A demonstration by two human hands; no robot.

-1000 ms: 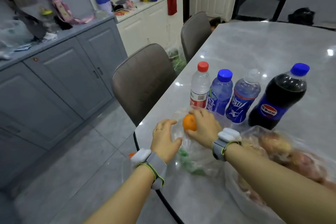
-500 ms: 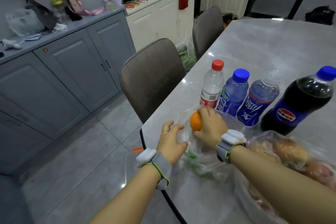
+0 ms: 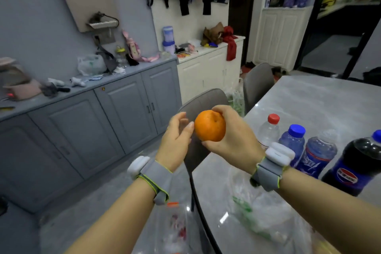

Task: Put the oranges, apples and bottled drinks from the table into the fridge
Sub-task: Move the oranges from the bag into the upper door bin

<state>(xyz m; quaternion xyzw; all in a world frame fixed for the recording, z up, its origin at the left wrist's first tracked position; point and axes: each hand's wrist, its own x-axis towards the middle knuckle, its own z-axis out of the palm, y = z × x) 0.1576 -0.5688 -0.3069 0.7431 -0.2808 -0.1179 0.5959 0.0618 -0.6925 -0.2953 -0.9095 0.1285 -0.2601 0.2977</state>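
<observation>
My right hand (image 3: 233,140) grips an orange (image 3: 209,125), held up in the air past the table's left edge. My left hand (image 3: 175,140) is open beside it, its thumb tip touching or almost touching the fruit. On the grey marble table (image 3: 309,105) stand a clear bottle with a red cap (image 3: 269,130), two blue water bottles (image 3: 292,140) (image 3: 318,154) and a dark cola bottle (image 3: 358,163). A crumpled clear plastic bag (image 3: 253,208) lies on the table below my right wrist. No fridge is in view.
A grey chair (image 3: 198,101) stands at the table's edge behind the orange, a second chair (image 3: 257,80) further back. Grey cabinets (image 3: 115,113) with a cluttered counter line the left wall, white cabinets (image 3: 206,72) beyond. The tiled floor (image 3: 99,208) between cabinets and table is open.
My right hand lifted the orange out of the plastic bag on the table and up into the air. My left hand left the bag and rose beside it. The view tilted up.
</observation>
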